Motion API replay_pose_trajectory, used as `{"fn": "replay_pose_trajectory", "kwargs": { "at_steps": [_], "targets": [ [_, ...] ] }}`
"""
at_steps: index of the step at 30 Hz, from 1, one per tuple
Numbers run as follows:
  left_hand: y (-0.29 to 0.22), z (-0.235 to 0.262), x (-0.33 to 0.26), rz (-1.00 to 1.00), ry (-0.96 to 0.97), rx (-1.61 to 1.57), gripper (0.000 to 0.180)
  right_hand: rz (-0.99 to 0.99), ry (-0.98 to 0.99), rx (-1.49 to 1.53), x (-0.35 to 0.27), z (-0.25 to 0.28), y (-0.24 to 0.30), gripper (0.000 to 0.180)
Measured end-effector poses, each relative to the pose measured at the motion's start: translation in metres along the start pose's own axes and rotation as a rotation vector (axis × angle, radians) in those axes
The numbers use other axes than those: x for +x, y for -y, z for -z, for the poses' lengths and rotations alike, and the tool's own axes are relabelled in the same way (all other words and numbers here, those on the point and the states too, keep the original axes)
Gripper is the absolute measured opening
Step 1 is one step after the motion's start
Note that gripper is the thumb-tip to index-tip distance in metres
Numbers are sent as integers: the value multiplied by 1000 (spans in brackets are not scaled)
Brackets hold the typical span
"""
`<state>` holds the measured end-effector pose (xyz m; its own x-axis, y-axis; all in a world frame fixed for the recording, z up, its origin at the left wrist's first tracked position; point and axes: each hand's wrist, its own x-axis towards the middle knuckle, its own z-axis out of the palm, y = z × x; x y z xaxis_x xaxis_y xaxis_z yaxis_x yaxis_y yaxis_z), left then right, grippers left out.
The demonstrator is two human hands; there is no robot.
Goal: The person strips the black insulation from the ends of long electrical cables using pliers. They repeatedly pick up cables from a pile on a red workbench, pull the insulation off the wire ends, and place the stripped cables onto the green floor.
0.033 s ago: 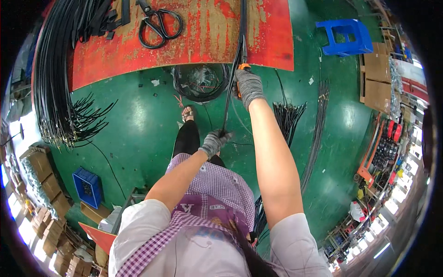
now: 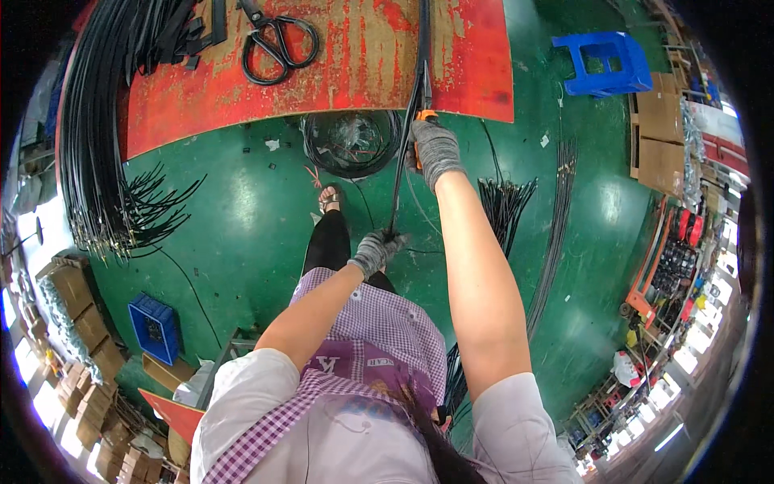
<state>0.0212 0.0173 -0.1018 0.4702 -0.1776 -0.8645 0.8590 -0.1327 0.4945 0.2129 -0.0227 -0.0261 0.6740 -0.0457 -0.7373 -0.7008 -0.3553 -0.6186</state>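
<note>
My left hand (image 2: 375, 252), in a grey knit glove, is closed around the lower part of a few black cables (image 2: 397, 194). They run up, taut, to the red worktable (image 2: 347, 89) and along it. At the table's near edge my gloved right hand (image 2: 436, 150) is closed on an orange-handled tool (image 2: 427, 117). Its long pointed metal tip lies over the table beside the cables. Whether it is scissors or pliers I cannot make out. Large black-handled scissors (image 2: 280, 50) lie on the table to the left.
A thick bundle of black cables (image 2: 89, 145) hangs over the table's left side. Coiled black cable (image 2: 352, 169) is on the green floor below. More cable bundles (image 2: 506, 202) lie to the right. A blue stool (image 2: 605, 64), cardboard boxes (image 2: 659, 137) and a blue crate (image 2: 153, 328) stand around.
</note>
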Motion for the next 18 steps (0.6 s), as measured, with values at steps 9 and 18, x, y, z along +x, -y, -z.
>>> {"fn": "replay_pose_trajectory", "kwargs": {
  "at_steps": [9, 18],
  "targets": [
    [32, -9, 15, -92, -104, -181, 26, 86, 57, 6, -2, 4, -1, 30],
    [-7, -6, 34, -314, -133, -338, 13, -32, 184, 79, -6, 20, 11, 16]
  ]
}}
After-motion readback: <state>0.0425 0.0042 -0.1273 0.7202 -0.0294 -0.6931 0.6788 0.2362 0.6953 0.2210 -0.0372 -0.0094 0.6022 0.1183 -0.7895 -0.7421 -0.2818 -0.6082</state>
